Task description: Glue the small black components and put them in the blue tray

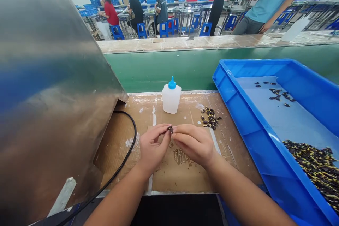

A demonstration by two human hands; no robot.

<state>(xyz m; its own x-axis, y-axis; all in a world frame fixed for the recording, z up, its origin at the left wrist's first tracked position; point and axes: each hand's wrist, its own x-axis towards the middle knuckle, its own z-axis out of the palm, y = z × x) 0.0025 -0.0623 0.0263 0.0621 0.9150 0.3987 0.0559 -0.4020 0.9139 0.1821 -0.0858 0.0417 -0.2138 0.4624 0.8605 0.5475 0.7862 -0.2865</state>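
Over the cardboard-covered table (190,180), my left hand (155,144) and my right hand (196,143) meet, fingertips pinched around one small dark part (170,129). Its exact kind is too small to make out, and the fingers partly hide it. Just beyond my hands stands a translucent white squeeze bottle (171,99) with a blue nozzle cap, upright. To the right of the bottle lies a small pile of black-and-yellow parts (211,117). Below my fingers the cardboard bears a brownish glue-like patch (180,156).
A large blue bin (238,113) at the right holds a heap of black-and-yellow pieces (315,166) and a few scattered ones. A metal housing (53,95) fills the left, with a black cable (134,134) beside it. Behind runs a green belt (159,67); several people are farther back.
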